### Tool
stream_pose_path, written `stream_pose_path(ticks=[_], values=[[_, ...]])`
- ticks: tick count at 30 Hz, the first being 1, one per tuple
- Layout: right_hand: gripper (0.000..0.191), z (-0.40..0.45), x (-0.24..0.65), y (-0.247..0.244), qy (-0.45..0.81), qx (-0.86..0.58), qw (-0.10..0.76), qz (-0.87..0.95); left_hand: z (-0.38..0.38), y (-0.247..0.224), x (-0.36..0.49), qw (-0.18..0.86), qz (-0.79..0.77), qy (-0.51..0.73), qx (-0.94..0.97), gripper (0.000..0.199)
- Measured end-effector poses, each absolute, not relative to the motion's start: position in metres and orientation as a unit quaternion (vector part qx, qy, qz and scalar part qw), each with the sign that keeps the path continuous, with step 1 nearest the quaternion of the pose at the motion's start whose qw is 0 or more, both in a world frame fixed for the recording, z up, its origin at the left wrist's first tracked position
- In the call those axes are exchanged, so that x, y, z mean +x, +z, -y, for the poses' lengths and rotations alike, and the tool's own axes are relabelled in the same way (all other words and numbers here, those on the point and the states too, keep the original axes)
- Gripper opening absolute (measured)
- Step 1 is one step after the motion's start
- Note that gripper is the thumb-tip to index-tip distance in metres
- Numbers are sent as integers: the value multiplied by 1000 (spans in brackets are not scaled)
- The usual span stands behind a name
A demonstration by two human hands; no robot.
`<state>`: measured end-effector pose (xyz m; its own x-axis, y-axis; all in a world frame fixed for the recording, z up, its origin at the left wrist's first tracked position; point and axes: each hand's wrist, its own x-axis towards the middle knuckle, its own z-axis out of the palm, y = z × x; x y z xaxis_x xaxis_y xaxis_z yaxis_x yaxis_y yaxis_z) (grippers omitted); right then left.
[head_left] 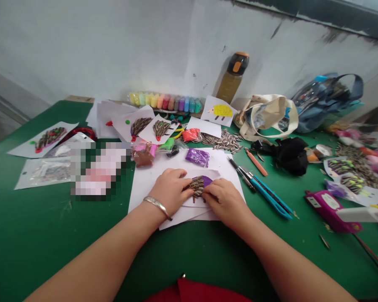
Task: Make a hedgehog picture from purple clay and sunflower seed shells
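Note:
A hedgehog shape made of striped sunflower seeds pressed into purple clay lies on a small white paper in front of me. My left hand, with a silver bangle at the wrist, rests at its left side, fingers extended and thumb apart, the tips touching the seeds. At the right edge of the shape, my right hand has thumb and fingers pinched together. What sits between those fingertips is hidden. Just behind the shape is a packet of purple clay.
Loose sunflower seeds lie behind the papers. To the right are blue tweezers, an orange pen-like tool and a magenta glue-gun-like device. Finished seed pictures lie left. A bottle stands by the wall.

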<state>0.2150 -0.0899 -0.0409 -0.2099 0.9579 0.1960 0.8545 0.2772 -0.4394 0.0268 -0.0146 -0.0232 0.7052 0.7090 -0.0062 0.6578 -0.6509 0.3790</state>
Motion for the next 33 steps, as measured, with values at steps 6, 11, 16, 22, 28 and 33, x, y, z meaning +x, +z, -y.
stream_pose_path(ticks=[6,11,16,22,28,33], values=[[16,91,217,-34,110,-589,270,754,12,-20,26,189,-369,86,906,26],[25,92,215,-33,94,-573,281,764,7,-17,24,201,-360,71,908,24],[27,91,212,-37,102,-563,255,780,4,-17,22,208,-368,77,903,26],[27,91,213,-39,108,-558,261,780,3,-18,22,201,-369,70,905,28],[27,96,213,-31,99,-554,303,769,1,-18,18,198,-382,83,899,30],[24,98,210,-25,102,-539,285,786,-2,-18,14,208,-411,99,882,33]])
